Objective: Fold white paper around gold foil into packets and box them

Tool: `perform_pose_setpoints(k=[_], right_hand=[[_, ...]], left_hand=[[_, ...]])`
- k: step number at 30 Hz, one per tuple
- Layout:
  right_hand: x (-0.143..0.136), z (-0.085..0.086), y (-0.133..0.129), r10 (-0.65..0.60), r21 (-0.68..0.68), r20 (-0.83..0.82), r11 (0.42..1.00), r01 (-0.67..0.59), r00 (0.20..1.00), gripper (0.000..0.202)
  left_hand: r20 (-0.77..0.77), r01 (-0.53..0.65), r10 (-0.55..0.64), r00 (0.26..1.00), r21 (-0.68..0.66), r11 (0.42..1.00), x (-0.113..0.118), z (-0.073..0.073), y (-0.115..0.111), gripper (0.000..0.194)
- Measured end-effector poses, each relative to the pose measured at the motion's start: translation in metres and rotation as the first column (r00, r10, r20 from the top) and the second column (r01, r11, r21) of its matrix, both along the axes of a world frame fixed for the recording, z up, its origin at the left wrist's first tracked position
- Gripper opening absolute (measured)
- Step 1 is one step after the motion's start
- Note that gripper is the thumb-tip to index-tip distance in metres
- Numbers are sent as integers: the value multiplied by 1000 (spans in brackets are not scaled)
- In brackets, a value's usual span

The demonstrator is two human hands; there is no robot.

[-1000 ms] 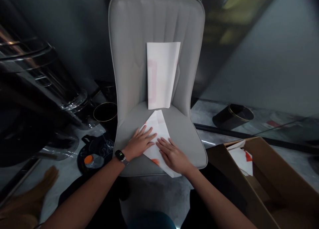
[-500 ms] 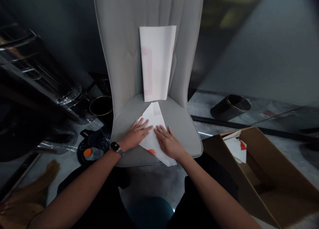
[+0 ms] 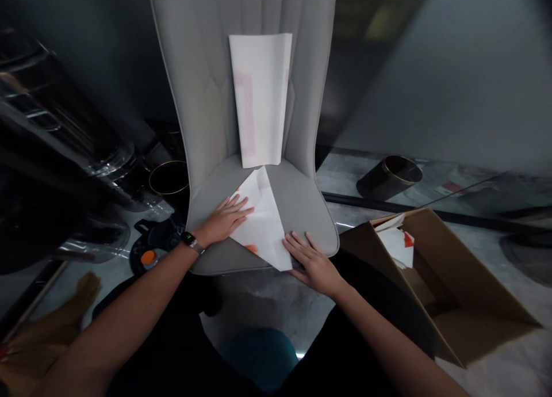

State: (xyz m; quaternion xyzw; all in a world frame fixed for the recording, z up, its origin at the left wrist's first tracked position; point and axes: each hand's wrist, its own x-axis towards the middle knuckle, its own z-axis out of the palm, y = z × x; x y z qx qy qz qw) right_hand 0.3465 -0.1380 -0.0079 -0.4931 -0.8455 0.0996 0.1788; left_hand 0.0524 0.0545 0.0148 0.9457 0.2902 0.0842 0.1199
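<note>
A folded sheet of white paper (image 3: 264, 218) with orange-red marks lies on the seat of a grey chair (image 3: 297, 193). My left hand (image 3: 224, 220) rests flat on the paper's left side, fingers spread. At the paper's lower right corner is my right hand (image 3: 314, 264), its fingers stretched out over the seat's front edge and its fingertips by the paper's edge. Neither hand grips anything. Behind, a taller folded white paper (image 3: 263, 98) with a faint pink mark leans upright against the chair's backrest.
On the floor at right, an open cardboard box (image 3: 470, 270) holds folded white paper (image 3: 397, 241) with a red patch. Black bins with gold rims stand left (image 3: 169, 178) and right (image 3: 390, 175) of the chair. A bottle with an orange cap (image 3: 149, 258) sits at left beside a dark bag (image 3: 161, 236).
My right hand has slid down and right, from the paper's middle to its lower right corner. My left hand stays on the paper. The whole view has shifted slightly.
</note>
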Motion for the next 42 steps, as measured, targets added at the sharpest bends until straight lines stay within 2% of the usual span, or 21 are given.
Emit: perform_pose_setpoints(k=[5,9,14,22,25,28,30,32,34,37,42], right_hand=[[-4,-5,0,46,108,-9,993,-45,999,85],[0,-3,3,80,56,-24,995,-78,997,87],[4,-5,3,64,41,-38,997,-63,997,89],[2,0,2,64,3,-13,998,-64,998,90],[2,-3,3,67,17,-7,998,-67,998,90],[2,-6,4,67,15,9,998,-67,998,89],[3,-6,4,75,3,22,997,-75,997,88],[3,-3,4,89,-8,33,996,-89,995,88],[4,3,4,105,-21,32,994,-104,994,91],[4,19,13,118,-70,-5,991,-118,993,98],[-7,36,51,46,-149,-48,987,-52,998,104]], left_hand=[[-21,-24,25,999,22,999,2,1,0,47],[-47,-50,51,998,28,998,6,2,-5,46],[-45,-69,69,997,1,998,11,3,-6,46],[-56,-49,48,997,-11,999,14,-1,-2,46],[-49,-72,71,996,-1,997,17,5,-5,46],[31,-64,62,998,40,997,27,21,-27,43],[66,14,-18,998,52,999,37,30,-52,39],[29,72,-74,997,58,996,45,33,-79,38],[-18,149,-148,989,78,986,50,28,-99,47],[-54,223,-218,974,129,966,52,14,-111,49],[-22,181,-180,983,163,970,50,5,-112,31]])
